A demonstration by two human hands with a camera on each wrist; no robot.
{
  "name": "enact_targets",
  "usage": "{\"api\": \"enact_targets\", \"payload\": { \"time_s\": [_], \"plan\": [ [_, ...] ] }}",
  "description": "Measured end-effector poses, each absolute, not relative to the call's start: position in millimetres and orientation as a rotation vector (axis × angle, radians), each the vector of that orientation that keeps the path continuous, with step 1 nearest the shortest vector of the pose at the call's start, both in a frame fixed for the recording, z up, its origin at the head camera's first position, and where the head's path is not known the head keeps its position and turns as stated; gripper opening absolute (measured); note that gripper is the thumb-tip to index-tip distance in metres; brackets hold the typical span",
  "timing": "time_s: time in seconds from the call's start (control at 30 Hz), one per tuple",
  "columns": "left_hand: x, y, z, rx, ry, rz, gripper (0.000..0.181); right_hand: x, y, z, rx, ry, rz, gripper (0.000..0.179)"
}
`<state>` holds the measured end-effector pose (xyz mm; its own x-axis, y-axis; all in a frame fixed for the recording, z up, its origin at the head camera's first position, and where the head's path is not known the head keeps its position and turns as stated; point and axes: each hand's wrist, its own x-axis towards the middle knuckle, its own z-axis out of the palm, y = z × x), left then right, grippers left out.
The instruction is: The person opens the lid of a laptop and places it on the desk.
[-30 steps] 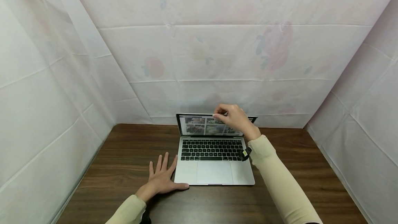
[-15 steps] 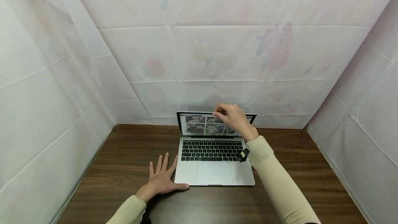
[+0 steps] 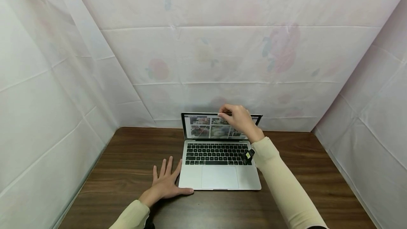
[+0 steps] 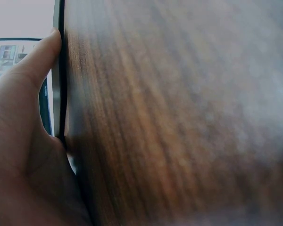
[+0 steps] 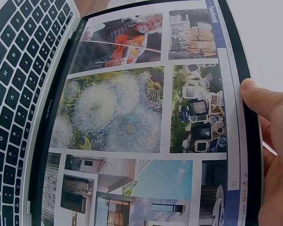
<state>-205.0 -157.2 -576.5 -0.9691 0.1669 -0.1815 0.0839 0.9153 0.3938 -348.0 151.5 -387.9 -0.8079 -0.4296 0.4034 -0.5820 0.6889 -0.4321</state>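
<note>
An open silver laptop lies on the wooden table, its lit screen showing a grid of photos. My right hand pinches the top edge of the lid near its middle. In the right wrist view the thumb presses the screen's dark border, while the other fingers curl behind the lid. My left hand lies with fingers spread at the laptop's front left corner. Its thumb rests along the front edge of the base, and the other fingers point forward over the table beside the left side.
The dark wood table extends to both sides and in front of the laptop. A pale fabric sheet with faint fruit prints hangs right behind the lid, and more white sheets hang left and right. A small black device sits at my right wrist.
The lid has tilted back slightly, its top edge rising in the head view, with my right hand holding it. My left hand stays in place.
</note>
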Motion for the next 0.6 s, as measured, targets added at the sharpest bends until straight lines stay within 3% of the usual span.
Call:
{"api": "enact_targets", "payload": {
  "time_s": [0.6],
  "plan": [
    [-200.0, -159.7, -573.9, 0.183, 2.873, 0.594, 0.14, -356.8, 147.8, -383.3, 0.806, -2.656, 0.817, 0.013]
  ]
}}
